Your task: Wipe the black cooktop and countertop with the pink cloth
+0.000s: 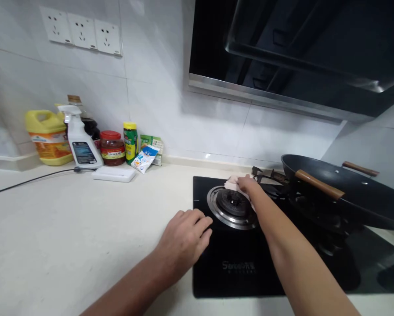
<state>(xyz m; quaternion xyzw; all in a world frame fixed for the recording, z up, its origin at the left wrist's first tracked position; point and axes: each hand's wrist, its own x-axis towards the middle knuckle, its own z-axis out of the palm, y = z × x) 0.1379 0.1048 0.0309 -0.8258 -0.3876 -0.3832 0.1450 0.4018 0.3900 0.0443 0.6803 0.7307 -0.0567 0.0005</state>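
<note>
My right hand (pixel 247 183) presses a pale pink cloth (pixel 232 182) onto the black glass gas stove (pixel 236 281), at the back of the left burner (pixel 233 202). Its fingers are wrapped around the cloth and partly hidden by the hand itself. A steel ring surrounds the burner, and no pan support stands over it. My left hand (pixel 187 239) rests at the stove's left edge, fingers loosely bent and slightly apart, holding nothing. Behind my right forearm, a pan support (pixel 272 175) lies toward the back of the stove.
A large black wok (pixel 355 188) with wooden handles sits on the right side. Above hangs a dark range hood (pixel 282 57). Along the wall stand a spray bottle (pixel 81 140), a yellow jug (pixel 48 138), a red-lidded jar (pixel 112 149) and seasoning packets (pixel 146 158). A white power strip (pixel 114 174) lies in front.
</note>
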